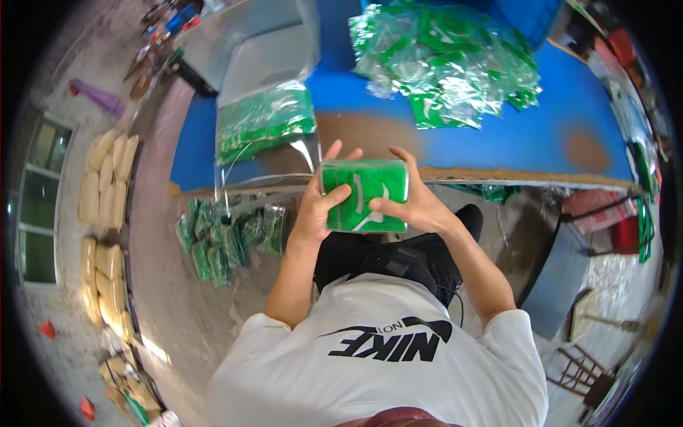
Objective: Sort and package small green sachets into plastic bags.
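Note:
Between my two hands is a green rectangular pack [365, 181] with white marks, apparently in clear plastic film. It is held just off the front edge of the table, above my lap. My left hand [313, 210] grips its left side with the thumb across the top face. My right hand [418, 206] holds the right side, thumb also on the face and a finger behind the far edge. To the left, a stack of green packets [267, 114] lies on the table by clear plastic film. A loose heap of clear-and-green packets [445, 60] lies at the far right.
The blue table [512, 153] has worn brown patches and a rough front edge. A translucent bin [242, 43] stands at its far left. Several wrapped green bundles [231, 242] lie on the floor below. Tan sacks [110, 178] are stacked farther left; a stool [580, 373] stands right.

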A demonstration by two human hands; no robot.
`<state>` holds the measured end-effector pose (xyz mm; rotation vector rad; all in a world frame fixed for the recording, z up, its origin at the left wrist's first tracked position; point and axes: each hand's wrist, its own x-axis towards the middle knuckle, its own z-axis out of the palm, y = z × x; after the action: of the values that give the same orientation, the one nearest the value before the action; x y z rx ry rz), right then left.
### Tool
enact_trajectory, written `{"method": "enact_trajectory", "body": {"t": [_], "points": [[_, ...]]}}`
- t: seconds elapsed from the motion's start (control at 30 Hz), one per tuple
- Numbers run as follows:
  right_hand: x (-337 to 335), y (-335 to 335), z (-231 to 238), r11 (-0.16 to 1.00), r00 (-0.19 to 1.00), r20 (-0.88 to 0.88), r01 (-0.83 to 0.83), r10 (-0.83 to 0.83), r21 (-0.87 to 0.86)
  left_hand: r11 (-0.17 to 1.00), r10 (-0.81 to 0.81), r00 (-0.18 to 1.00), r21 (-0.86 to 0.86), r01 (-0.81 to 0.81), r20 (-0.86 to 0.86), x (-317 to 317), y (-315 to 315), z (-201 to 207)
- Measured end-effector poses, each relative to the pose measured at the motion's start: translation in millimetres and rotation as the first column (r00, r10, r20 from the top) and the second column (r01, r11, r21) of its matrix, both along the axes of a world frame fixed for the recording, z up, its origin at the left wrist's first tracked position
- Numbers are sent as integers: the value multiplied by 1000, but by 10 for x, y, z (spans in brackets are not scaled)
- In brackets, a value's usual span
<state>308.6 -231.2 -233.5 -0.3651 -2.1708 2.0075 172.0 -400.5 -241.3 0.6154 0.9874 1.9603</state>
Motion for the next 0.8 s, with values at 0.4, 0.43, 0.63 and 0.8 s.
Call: {"method": "enact_trajectory", "body": {"t": [0.4,0.43,0.63,0.8], "points": [[-599,443,-417,644,727,-586,647,-359,409,533,-416,-243,-19,-846,-876,-966,-902,175],[-620,445,-429,654,726,-590,644,-355,398,524,-425,-246,-15,-852,-871,-1073,-1063,133],[-660,394,-451,570,646,-711,707,-277,419,621,-263,-511,262,-739,-818,-1489,-1310,188],[-595,435,-255,666,756,-544,620,-364,415,702,-115,-442,242,-669,-889,-1561,-1109,219]]}}
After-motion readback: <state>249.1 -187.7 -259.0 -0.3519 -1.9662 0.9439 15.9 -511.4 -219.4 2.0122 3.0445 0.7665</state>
